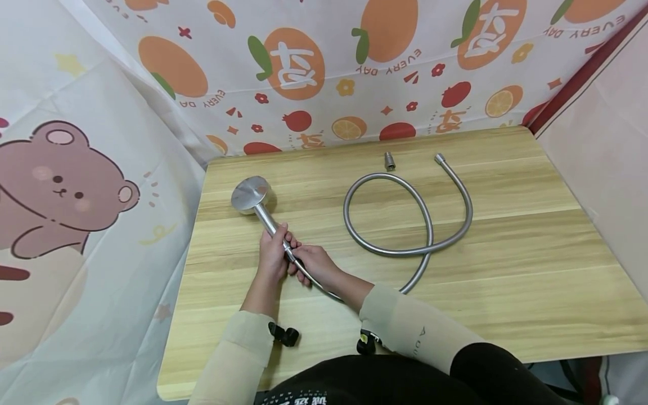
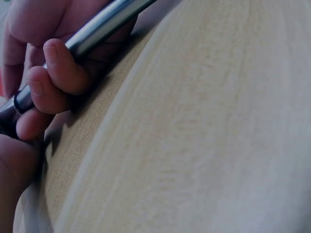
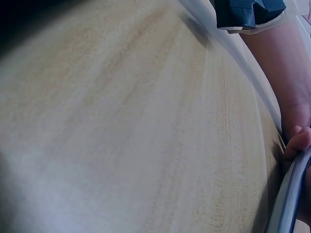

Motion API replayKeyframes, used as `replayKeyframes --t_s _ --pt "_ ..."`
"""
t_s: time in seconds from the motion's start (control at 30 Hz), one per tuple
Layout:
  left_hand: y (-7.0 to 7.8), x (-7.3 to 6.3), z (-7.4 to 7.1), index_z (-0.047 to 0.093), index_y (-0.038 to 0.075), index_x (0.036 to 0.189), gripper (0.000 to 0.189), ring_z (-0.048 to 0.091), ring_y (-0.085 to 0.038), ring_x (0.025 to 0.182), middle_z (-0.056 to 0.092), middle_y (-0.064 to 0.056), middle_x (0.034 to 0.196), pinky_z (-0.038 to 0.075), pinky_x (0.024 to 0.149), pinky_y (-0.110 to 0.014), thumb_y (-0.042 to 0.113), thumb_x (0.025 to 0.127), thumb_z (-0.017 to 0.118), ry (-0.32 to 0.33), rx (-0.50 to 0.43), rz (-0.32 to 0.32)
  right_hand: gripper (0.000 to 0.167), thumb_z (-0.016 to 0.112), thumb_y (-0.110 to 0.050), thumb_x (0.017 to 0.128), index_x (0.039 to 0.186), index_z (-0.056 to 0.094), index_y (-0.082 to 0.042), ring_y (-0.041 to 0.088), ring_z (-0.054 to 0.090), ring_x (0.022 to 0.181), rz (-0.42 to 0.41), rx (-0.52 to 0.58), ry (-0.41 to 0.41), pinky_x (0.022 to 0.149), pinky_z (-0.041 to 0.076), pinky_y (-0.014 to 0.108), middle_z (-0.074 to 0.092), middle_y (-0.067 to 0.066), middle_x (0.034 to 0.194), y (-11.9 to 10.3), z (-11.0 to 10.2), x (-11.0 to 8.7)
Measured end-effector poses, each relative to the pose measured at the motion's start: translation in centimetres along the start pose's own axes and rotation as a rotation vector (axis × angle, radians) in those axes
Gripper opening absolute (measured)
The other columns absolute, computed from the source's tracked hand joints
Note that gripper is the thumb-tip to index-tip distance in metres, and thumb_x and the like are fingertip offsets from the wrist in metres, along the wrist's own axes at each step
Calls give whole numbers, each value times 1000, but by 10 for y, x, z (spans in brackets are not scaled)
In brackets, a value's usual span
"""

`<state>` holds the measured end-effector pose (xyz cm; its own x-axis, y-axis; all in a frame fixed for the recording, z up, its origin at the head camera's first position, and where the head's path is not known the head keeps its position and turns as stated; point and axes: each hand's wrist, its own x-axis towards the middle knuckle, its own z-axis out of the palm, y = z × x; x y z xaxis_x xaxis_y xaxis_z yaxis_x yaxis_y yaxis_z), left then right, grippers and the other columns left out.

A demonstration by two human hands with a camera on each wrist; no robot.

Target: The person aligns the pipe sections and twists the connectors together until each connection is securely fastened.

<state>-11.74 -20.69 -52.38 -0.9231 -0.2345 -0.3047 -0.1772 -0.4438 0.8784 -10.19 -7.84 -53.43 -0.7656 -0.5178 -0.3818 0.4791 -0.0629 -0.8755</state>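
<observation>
While our left hand (image 1: 273, 252) and right hand (image 1: 321, 266) are meeting at the slim silver metal joint (image 1: 289, 253), misalignment is posing the main risk.

Our left hand is gripping the straight silver handle (image 1: 265, 218) of the round silver metal shower head (image 1: 249, 194), at the left of the pale wood-grain table (image 1: 531, 275); our right hand is pinching the long silver flexible metal hose (image 1: 387, 252) just below the joint. The hands are partly covering the joint, so we cannot tell its seating. If we are tilting the hose, the joint may be binding; if our left grip is slipping, the shower head may be rotating. The hose is crossing itself, so twist may be building. The short silver metal fitting (image 1: 389, 161) is lying apart, exposed to a swinging hose.
</observation>
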Motion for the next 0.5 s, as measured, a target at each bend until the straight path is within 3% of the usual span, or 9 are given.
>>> replayKeyframes --t_s 0.27,0.5 --pt "1 0 0 40 15 93 17 57 -12 54 49 2 62 59 61 -29 20 103 52 20 13 17 21 60 -20 97 104 63 0 12 55 48 -55 67 14 39 46 24 69 12 83 0 1 -1" --pt "-2 -2 6 41 14 91 16 53 -10 52 48 2 63 53 55 -24 18 102 53 56 25 71 24 73 -15 89 106 60 -7 14 55 48 -103 21 84 39 46 25 62 6 74 2 3 -2"
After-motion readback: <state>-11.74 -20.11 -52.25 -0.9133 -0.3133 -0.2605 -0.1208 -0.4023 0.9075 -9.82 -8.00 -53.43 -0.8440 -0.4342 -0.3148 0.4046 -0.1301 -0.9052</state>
